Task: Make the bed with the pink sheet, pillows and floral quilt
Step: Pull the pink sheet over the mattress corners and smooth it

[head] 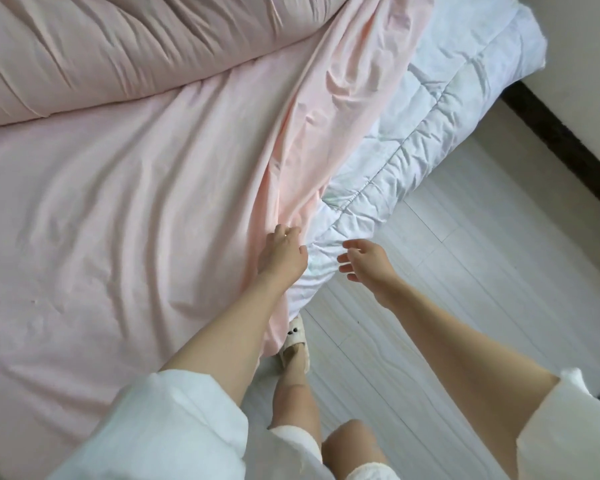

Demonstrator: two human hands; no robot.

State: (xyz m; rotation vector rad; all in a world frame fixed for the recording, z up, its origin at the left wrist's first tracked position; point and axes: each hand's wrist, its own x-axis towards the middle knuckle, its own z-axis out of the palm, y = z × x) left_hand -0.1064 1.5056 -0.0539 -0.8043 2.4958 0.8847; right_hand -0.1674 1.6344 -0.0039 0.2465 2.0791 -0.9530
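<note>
While the pink sheet [125,202] lies short of the mattress edge:
Left hand [282,255]: sheet edge pinched, for pulling over the white quilted mattress pad [430,126].
Right hand [362,259]: beside pad, fingers spread, nothing held.

bare floor [465,306] open right of the bed, white mattress pad [430,133] overhanging, wall [586,46] beyond

no readable text, no labels, no brand marks, no numbers, no signs anywhere in the frame
</note>
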